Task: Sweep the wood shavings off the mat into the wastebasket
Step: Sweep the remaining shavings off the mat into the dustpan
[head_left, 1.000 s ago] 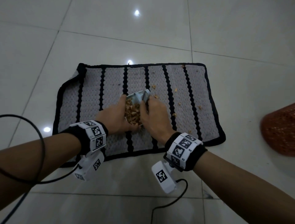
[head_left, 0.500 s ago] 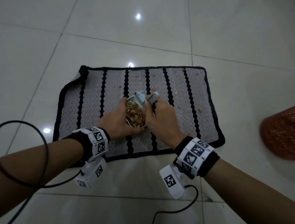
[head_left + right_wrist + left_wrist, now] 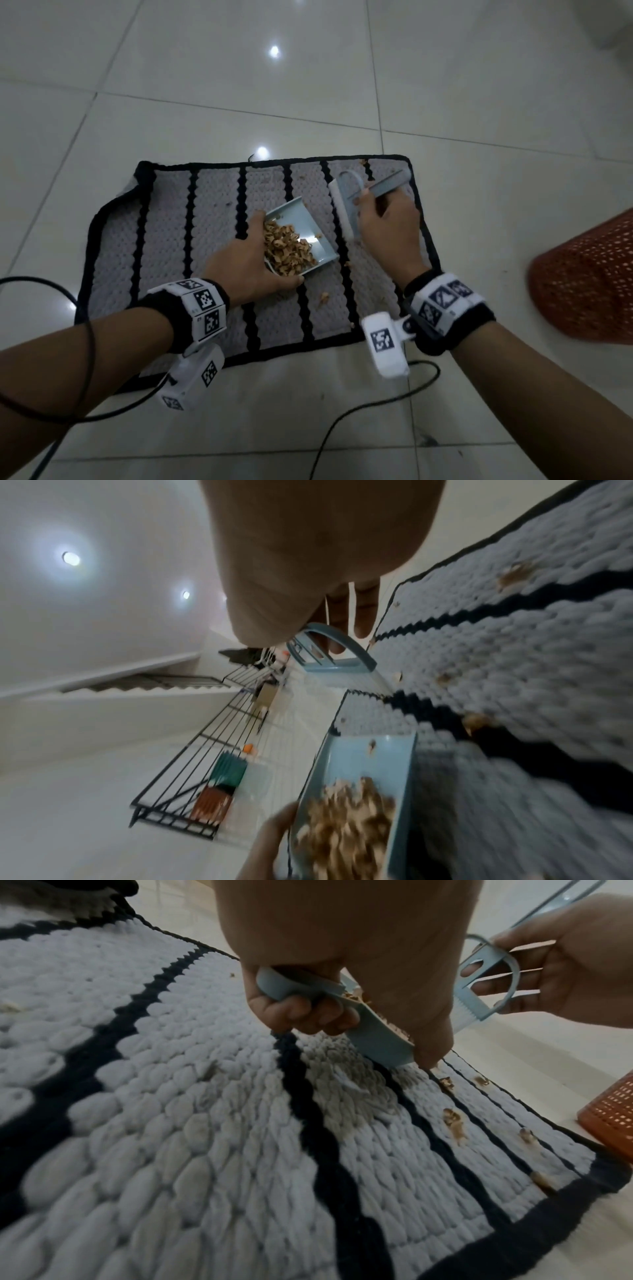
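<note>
A grey mat point(image 3: 212, 240) with black stripes lies on the tiled floor. My left hand point(image 3: 253, 260) grips the handle of a light-blue dustpan point(image 3: 301, 222) resting on the mat's middle, and a heap of wood shavings point(image 3: 287, 250) fills it. In the left wrist view my fingers curl round the dustpan's handle point(image 3: 294, 985). To the right, my right hand point(image 3: 387, 219) holds a small blue brush point(image 3: 346, 205) near the mat's far right corner, apart from the dustpan. A few loose shavings point(image 3: 323, 297) lie on the mat. The orange-red mesh wastebasket point(image 3: 589, 281) stands off the mat's right side.
Glossy white floor tiles point(image 3: 479, 102) surround the mat. Black cables point(image 3: 359, 411) trail across the floor near me from both wrists. In the right wrist view a black wire rack point(image 3: 212, 750) with several items stands far off by a wall.
My hands have drawn apart. The right hand carried the brush away from the dustpan toward the mat's far right corner. The dustpan's load now shows in full.
</note>
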{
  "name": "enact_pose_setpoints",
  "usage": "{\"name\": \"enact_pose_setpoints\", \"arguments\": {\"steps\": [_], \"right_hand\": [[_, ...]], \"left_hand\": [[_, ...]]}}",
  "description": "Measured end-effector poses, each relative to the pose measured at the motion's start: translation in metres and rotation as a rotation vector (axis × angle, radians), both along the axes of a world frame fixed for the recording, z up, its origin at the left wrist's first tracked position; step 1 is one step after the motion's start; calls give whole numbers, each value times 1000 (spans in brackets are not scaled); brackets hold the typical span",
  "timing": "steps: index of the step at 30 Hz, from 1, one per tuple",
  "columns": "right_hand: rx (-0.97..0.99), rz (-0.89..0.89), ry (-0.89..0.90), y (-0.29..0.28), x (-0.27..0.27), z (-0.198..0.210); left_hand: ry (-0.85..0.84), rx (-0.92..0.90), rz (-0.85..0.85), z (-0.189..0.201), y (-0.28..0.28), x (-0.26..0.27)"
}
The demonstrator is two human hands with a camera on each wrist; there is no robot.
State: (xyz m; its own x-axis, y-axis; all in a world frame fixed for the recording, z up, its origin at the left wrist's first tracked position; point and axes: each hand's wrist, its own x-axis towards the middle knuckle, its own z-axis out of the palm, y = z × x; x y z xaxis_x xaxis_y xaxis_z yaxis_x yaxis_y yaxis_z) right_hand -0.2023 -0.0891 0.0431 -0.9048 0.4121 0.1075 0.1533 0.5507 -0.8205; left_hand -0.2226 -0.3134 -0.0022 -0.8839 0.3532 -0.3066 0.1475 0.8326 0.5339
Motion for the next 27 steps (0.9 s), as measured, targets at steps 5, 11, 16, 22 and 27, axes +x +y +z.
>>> {"name": "enact_pose_setpoints", "arguments": {"steps": [5, 11, 16, 22, 27], "right_hand": [[90, -68, -13, 55, -51, -5], [235, -23, -87, 85, -85, -23], [296, 58, -136, 82, -93, -25], [330, 230, -194, 72, -76, -15], [311, 254, -161, 80, -66, -8]], "left_hand": [[-2, -6, 33, 4, 11, 2], [-27, 51, 42, 6, 18, 8], [-25, 13, 11, 4, 17, 13], [-14, -15, 16, -1, 10, 11], [-9, -6, 28, -1, 2, 8]]}}
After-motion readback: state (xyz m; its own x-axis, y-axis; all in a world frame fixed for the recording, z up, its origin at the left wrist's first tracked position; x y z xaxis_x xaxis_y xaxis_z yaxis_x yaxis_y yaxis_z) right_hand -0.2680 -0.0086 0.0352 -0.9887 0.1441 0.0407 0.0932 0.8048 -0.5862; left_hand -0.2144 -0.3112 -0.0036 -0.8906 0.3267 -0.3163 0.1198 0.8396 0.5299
